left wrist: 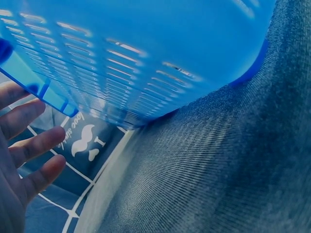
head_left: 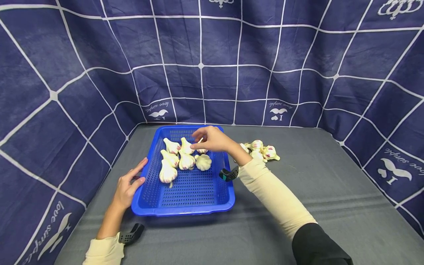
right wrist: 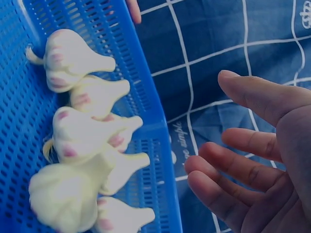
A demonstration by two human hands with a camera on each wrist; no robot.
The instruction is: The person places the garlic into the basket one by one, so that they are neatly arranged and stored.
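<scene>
Several white garlic bulbs point(head_left: 168, 172) with purple marks lie in the back and left part of a blue perforated plastic basket point(head_left: 185, 211). My left hand point(head_left: 126, 187) is at the basket's left rim, its fingertips right at the edge; in the left wrist view its fingers point(left wrist: 41, 141) look nearly straight. Over the back right of the basket hovers my right hand point(head_left: 213, 139), above the bulbs and partly hiding one. In the right wrist view its thumb and loosely bent fingers point(right wrist: 238, 165) have nothing between them, apart from the garlic.
A small heap of more garlic bulbs point(head_left: 269, 152) lies on the grey cloth-covered table point(head_left: 298, 176), right of the basket and partly behind my right forearm. Blue checked curtains point(head_left: 218, 84) enclose the table at the back and both sides.
</scene>
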